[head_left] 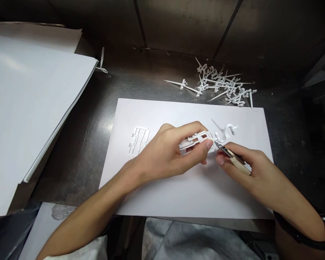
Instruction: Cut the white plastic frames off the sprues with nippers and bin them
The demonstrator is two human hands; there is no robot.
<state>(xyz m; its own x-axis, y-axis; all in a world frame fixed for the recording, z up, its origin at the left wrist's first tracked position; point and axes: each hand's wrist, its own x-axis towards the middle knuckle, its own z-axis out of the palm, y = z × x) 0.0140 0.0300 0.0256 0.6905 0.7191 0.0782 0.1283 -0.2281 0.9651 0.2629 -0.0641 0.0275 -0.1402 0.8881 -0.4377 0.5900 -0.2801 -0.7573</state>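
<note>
My left hand is closed around a white moulded plastic frame, held above a white sheet. A curved white sprue with a thin spike sticks out beyond the fingertips, at the frame's right end. In my right hand is a pair of nippers with cream handles. Their jaws meet the spot where the sprue joins the frame; whether they are closed on it I cannot tell. A second white plastic frame lies flat on the sheet, left of my left hand.
Behind the sheet, a heap of cut white sprues lies on the metal table. Stacked white sheets rise at the left, with a loose strip beside them. Crumpled clear plastic sits at the lower left. A metal wall stands behind.
</note>
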